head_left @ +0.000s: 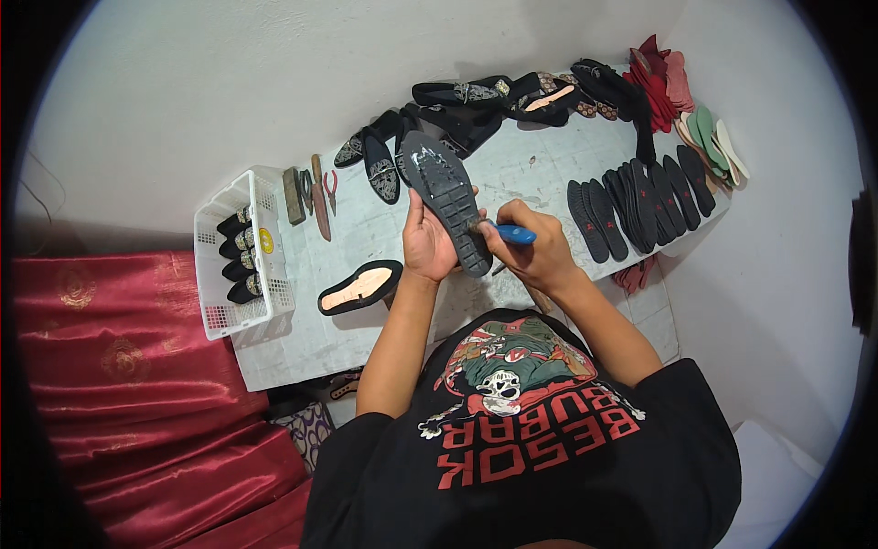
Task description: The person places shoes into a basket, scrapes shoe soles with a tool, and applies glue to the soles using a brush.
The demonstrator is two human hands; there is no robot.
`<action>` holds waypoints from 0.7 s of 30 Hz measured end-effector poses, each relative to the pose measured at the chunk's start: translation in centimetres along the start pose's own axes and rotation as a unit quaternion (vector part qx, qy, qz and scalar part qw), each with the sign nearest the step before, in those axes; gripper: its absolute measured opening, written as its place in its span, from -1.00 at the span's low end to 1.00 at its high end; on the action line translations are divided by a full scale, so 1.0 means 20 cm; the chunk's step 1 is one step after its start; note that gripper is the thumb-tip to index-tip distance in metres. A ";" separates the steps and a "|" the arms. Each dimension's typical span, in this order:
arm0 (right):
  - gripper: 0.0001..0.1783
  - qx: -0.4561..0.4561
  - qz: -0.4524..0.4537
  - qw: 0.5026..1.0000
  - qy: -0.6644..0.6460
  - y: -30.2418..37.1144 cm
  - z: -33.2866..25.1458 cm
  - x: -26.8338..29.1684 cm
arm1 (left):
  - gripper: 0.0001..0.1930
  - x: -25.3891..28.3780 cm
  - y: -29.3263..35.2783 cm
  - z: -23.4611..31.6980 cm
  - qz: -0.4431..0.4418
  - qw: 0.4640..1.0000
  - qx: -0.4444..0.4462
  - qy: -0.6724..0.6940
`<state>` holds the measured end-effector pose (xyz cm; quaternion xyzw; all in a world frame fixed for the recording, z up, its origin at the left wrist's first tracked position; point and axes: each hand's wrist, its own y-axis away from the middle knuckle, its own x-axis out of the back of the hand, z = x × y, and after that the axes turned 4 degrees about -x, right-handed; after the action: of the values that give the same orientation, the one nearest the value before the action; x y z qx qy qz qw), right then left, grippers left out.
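My left hand [426, 242] grips a black shoe sole [439, 178] from its left side, tilted above the table. Ridges and hollows cover the face turned up, and a wet, shiny smear lies near its far, wide end. In my right hand [538, 245] is a brush with a blue handle [515, 234]. Its tip meets the sole's lower half, near the heel; the bristles are mostly hidden by my fingers. A black shoe upper with a beige bottom [358, 289] lies on the table by my left forearm.
Left on the table [274, 352] stands a white plastic basket [212, 297] with several black shoes. Near it lie a knife [320, 206], red-handled pliers [330, 188] and a block [294, 197]. Black shoes [380, 165] line the back. Several black soles [640, 203] sit at right, by coloured pieces [704, 135].
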<state>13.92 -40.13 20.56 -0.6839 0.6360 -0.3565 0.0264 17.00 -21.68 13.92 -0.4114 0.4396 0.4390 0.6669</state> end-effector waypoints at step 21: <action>-0.73 -0.021 0.006 0.999 -0.036 -0.01 0.05 0.04 | -0.36 0.06 0.00 0.01 0.021 0.999 0.021 -0.019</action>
<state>14.52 -41.32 20.30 -0.6931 0.6458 -0.3181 0.0368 17.31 -21.21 12.86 -0.3800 0.4446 0.4512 0.6741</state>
